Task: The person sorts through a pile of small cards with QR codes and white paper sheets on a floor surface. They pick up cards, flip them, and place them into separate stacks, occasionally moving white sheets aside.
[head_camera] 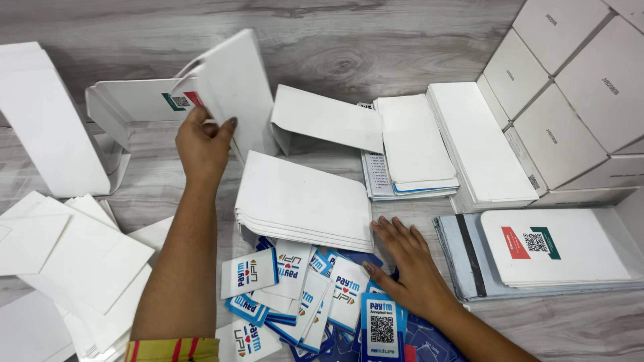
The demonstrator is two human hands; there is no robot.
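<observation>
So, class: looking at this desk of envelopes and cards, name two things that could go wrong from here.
1. The left hand holds a white envelope raised by one edge; its grip looks light, so the envelope may slip.
2. The right hand lies flat on a loose heap of blue and white cards that overlap at all angles; a nudge could scatter them, perhaps under the stack of white envelopes beside them.

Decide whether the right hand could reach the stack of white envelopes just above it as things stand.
Probably yes: the right hand lies flat on the blue and white cards, right beside the stack of white envelopes, with nothing between.
</observation>
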